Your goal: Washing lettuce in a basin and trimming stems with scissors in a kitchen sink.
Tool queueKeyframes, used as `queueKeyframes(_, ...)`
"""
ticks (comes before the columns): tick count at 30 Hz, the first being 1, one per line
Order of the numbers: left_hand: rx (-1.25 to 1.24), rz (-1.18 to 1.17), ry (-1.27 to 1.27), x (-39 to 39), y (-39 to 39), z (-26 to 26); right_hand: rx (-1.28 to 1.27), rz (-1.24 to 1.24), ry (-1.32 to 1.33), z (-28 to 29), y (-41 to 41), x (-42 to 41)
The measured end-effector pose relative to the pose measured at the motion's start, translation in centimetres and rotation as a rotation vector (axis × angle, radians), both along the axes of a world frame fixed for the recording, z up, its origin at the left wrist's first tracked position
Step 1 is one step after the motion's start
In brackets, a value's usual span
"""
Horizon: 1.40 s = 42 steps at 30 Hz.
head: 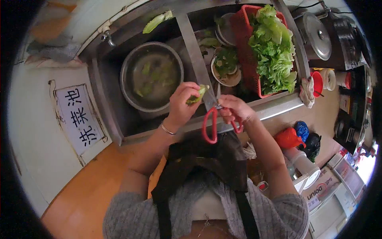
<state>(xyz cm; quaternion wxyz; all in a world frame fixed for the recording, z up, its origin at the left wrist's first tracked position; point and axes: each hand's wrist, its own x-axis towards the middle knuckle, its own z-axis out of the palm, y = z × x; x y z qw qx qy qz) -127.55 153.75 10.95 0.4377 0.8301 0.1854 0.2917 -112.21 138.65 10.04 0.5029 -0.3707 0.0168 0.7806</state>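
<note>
My left hand (182,100) holds a small green vegetable piece (200,93), pinched between thumb and fingers near the sink divider (194,50). In my right hand (235,109) is a pair of scissors (213,125) with red handles; the fingers grip it around the pivot, outside the handle loops. The blades point away from me, over the divider. To the left, a round metal basin (122,74) sits in the left sink bowl, with water and green pieces (155,74) in it. One pale green vegetable (157,22) lies on the sink's back ledge.
A red plastic basket (246,53) heaped with leafy lettuce (273,50) stands in the right bowl. Beside it are a dish (231,80) with leaf scraps and stacked plates (226,28). A tap (108,38) juts over the left bowl. A lidded pot (317,35) stands at right.
</note>
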Motion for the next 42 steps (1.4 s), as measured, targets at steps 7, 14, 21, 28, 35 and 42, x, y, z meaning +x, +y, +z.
queueKeyframes(7,0.024,0.158,0.157,-3.6,3.3,-4.2,-0.099,-0.173,-0.093,-5.1,-2.2,2.1)
queueKeyframes(14,0.088,0.176,0.206,0.8,9.2,-5.9,-0.092,-0.169,-0.132,-6.0,-1.9,1.8)
queueKeyframes(21,-0.307,0.249,0.475,21.7,7.9,-18.2,-0.210,-0.328,-0.174,-5.9,-3.5,1.5)
queueKeyframes(28,-0.067,0.147,0.830,27.5,14.0,-31.2,-0.268,-0.401,-0.068,-5.6,-6.5,0.4)
queueKeyframes(35,-0.237,0.430,0.655,26.3,13.0,-22.6,-0.262,-0.403,-0.046,-6.0,-4.5,1.6)
queueKeyframes(42,-1.124,0.221,-0.200,15.0,7.5,-6.0,-0.056,-0.536,-0.223,-4.3,1.2,4.1)
